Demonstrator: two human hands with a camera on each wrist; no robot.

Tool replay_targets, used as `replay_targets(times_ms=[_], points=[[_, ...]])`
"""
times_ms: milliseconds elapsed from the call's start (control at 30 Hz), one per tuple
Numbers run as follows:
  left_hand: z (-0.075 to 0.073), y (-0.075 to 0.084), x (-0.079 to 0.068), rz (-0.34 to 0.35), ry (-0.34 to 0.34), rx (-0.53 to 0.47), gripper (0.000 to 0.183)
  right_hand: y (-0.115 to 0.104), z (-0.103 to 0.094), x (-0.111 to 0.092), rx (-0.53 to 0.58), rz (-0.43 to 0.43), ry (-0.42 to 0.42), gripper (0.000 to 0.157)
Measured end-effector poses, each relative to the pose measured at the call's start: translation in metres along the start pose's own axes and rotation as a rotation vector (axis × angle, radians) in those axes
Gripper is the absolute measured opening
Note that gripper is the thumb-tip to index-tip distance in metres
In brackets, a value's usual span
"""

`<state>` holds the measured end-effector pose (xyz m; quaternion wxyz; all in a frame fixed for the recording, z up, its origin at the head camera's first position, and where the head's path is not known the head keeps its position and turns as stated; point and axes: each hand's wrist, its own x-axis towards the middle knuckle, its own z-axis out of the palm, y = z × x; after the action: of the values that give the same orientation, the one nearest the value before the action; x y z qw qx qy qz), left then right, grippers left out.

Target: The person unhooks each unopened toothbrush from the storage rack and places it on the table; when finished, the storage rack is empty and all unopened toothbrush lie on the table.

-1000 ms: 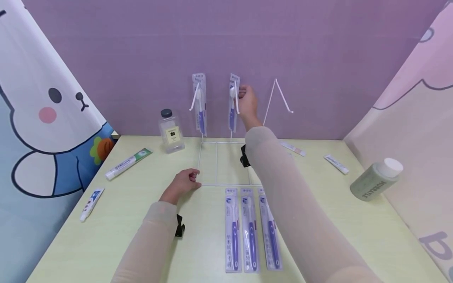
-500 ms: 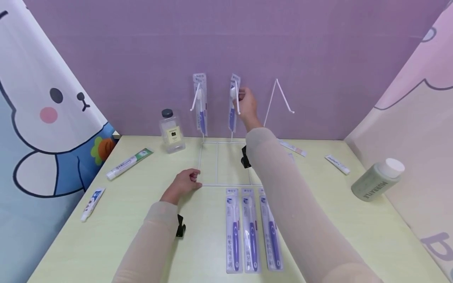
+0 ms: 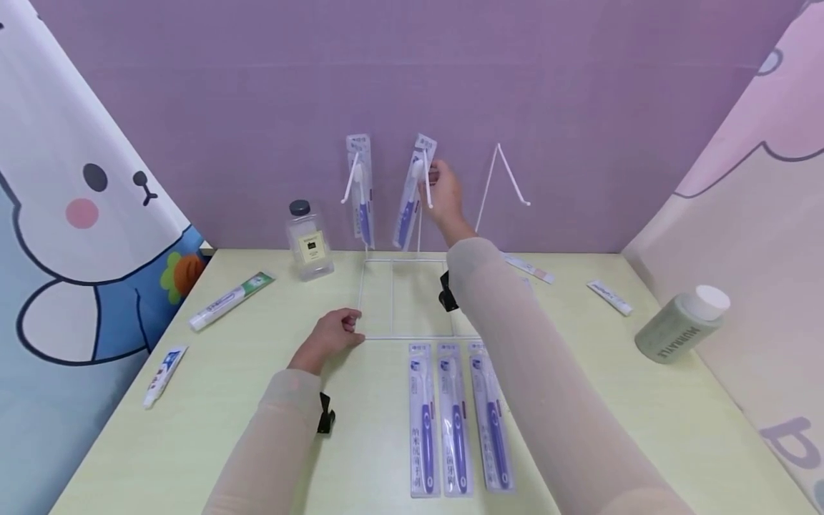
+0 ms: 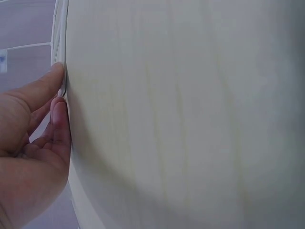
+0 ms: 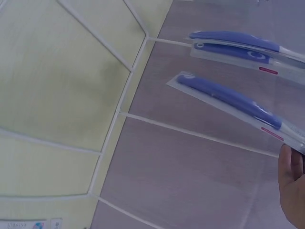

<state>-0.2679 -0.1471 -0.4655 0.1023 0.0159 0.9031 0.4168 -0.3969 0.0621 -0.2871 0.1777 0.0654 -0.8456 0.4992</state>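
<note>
- Nearest me on the desk (image 3: 360,458), three packaged toothbrushes (image 3: 455,422) lie side by side, my right sleeve (image 3: 534,357) partly covering the rightmost.
- To their left lies a small toothpaste tube (image 3: 164,377).
- A little farther, my left hand (image 3: 330,340) pinches the near left corner of the white wire rack (image 3: 392,300) between thumb and fingers.
- On the right, a grey-green bottle (image 3: 672,332) with a white cap leans over; a small white tube (image 3: 609,297) lies to its left.
- On the left lies a green-ended tube (image 3: 232,300); beyond it stands a clear bottle (image 3: 311,244) with a black cap.
- At the far side, my right hand (image 3: 447,197) pinches the right edge of a toothbrush pack (image 3: 407,211), tilted at the middle hook (image 3: 428,182); I can't tell whether the hook bears it.
- Left of that, two packs (image 3: 363,214) hang together on the left hook (image 3: 350,179).
- Farthest is the purple backdrop (image 3: 412,71).
</note>
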Motion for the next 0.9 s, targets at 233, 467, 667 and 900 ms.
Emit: replay_targets(times_ms=[233, 467, 667, 900], points=[[-0.001, -0.001, 0.000, 0.014, 0.003, -0.006, 0.047, -0.003, -0.015, -0.004, 0.073, 0.047, -0.037, 0.040], [0.001, -0.004, 0.002, 0.023, -0.011, -0.006, 0.047, 0.003, -0.033, -0.019, 0.165, 0.113, -0.045, 0.041], [-0.001, -0.004, 0.000, 0.015, 0.003, -0.027, 0.047, 0.012, -0.039, -0.046, 0.225, 0.140, -0.148, 0.050], [-0.003, 0.001, -0.005, 0.027, 0.001, -0.040, 0.048, 0.027, -0.030, -0.093, 0.296, 0.227, -0.285, 0.052]])
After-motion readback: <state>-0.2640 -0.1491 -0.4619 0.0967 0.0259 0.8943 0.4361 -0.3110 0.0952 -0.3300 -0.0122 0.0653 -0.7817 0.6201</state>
